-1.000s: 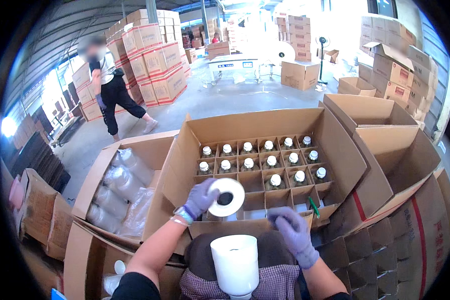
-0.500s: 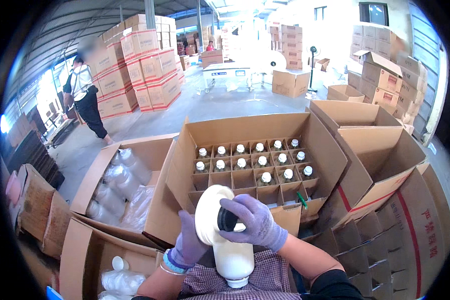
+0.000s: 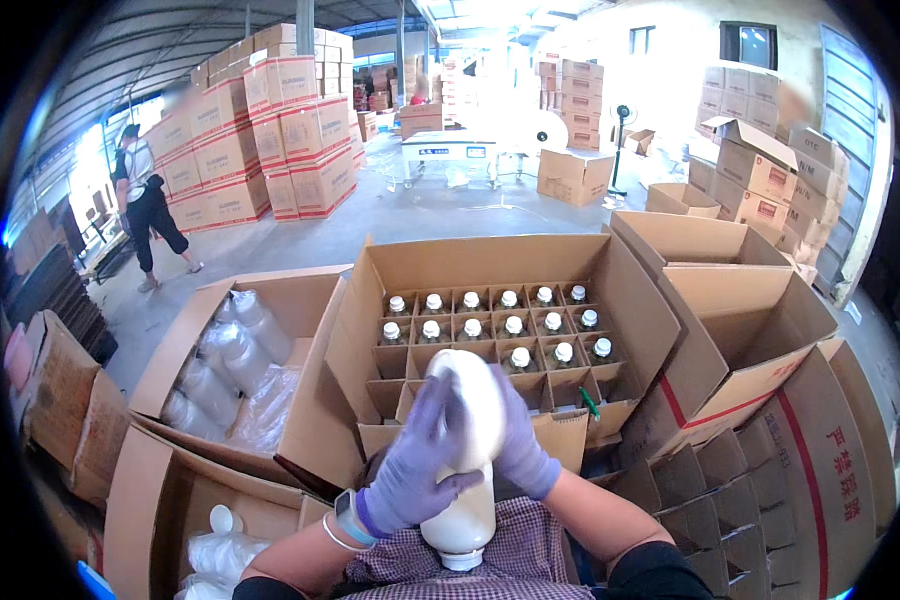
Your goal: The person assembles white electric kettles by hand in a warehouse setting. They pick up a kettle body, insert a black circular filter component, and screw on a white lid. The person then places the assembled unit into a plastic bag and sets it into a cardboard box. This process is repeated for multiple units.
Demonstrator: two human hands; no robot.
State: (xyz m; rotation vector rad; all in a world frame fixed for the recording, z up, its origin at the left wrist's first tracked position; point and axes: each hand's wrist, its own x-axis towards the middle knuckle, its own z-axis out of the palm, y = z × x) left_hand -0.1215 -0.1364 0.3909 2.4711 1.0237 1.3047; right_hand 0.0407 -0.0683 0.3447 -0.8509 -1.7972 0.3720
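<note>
A white, smooth, rounded hollow-looking piece is upright between my two gloved hands, over the box's near edge. My left hand, in a grey-purple glove, curls around its left side, with the thumb reaching low across the front. Against its right side my right hand is closed, its fingers mostly hidden behind the piece. Right below, a white bottle stands neck down against my checked apron. Whether the piece and the bottle touch, I cannot tell. White-capped clear bottles fill many cells of the divided carton ahead.
At left, a carton holds clear plastic bottles and film; a nearer carton holds bagged white items and a cup. Open cartons and cardboard dividers lie at right. A person walks at far left.
My right hand has moved from the front of the white piece to its right side; the black round thing it held is out of sight. My left hand has come forward around the piece.
</note>
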